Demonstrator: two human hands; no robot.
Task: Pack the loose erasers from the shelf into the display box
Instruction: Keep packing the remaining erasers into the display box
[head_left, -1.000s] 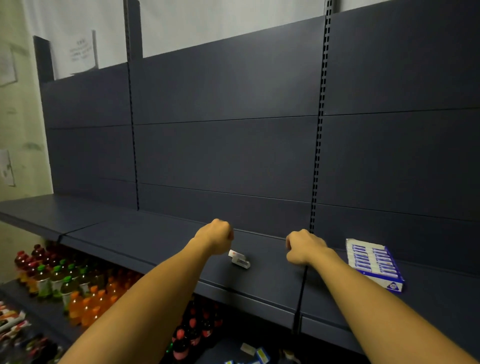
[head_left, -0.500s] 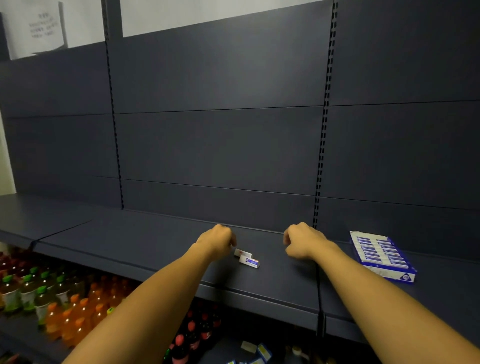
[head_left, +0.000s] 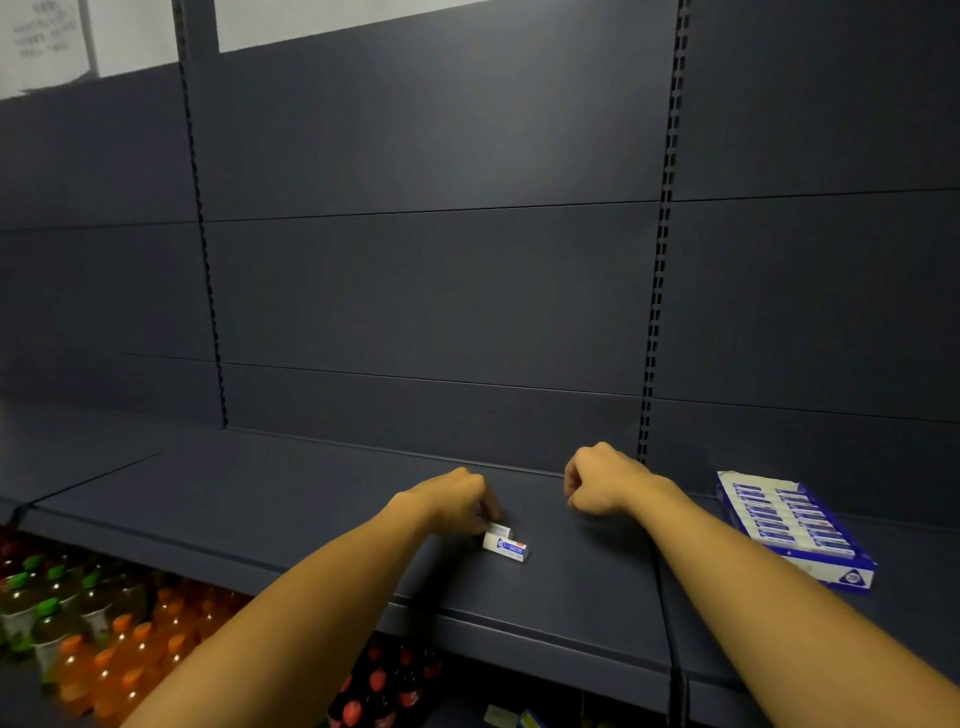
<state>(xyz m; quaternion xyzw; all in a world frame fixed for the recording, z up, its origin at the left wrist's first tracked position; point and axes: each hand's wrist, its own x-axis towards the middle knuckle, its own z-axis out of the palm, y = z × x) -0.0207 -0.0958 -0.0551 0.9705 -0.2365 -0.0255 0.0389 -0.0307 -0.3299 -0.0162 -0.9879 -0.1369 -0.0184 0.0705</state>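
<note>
A dark blue-grey metal shelf (head_left: 311, 499) runs across the view, backed by matching panels and slotted uprights. Two small white erasers with blue printed sleeves (head_left: 505, 546) lie side by side near the middle of the shelf, between its back edge and its front edge. The left hand (head_left: 452, 501) reaches down onto them with its fingers curled; the fingertips touch the rear eraser, though the view does not show whether the grip has closed on it (the fingers hide the contact). The front eraser lies free, just beside the hand.

The right hand (head_left: 602, 480) hovers nearer the back edge of the shelf, clenched in a loose fist, and nothing shows in its grip. It is apart from the erasers.

Toward the right end of the shelf sits the flat blue-and-white cardboard display box (head_left: 795, 530), open on top and filled with rows of blue-sleeved erasers. It lies well apart from both hands.

Below the shelf's front edge, at the lower left, stand orange and green-capped drink bottles (head_left: 78, 623).
</note>
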